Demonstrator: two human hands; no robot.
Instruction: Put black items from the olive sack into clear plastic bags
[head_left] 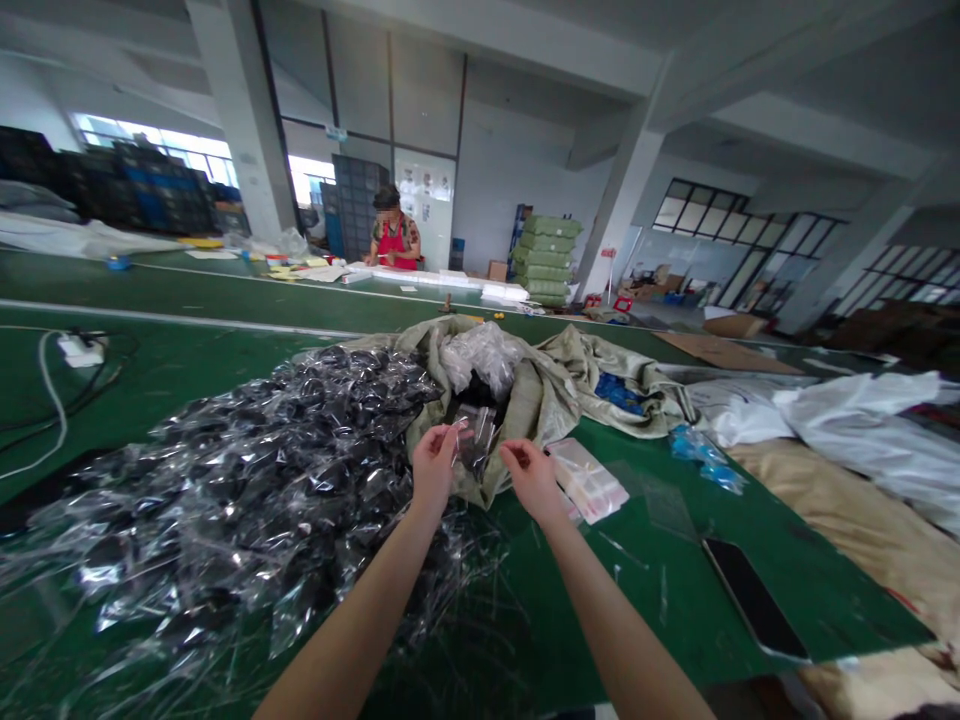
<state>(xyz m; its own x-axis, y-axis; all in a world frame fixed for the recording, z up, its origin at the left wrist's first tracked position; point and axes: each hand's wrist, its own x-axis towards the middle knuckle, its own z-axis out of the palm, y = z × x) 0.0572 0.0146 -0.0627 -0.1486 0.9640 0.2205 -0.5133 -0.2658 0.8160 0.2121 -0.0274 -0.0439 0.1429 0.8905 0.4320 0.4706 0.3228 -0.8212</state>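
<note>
My left hand (pixel 435 463) pinches the edge of a small clear plastic bag (pixel 478 440) with something dark inside. The bag hangs in front of the open mouth of a grey-green woven sack (pixel 534 405). Just right of the bag is my right hand (pixel 531 475), its thumb and fingertips closed together; whatever they may hold is too small to see. Beside that hand lies a stack of flat clear bags (pixel 589 480). A large heap of clear bags with black contents (pixel 277 470) spreads to the left of my hands.
A phone (pixel 754 598) lies on the green table (pixel 637 620) at right. Behind it are a second sack with blue packets (pixel 619 393) and white and tan sacks (pixel 840 490). A power strip (pixel 81 350) with cables is at left. A person in a red apron (pixel 396 243) works across the table.
</note>
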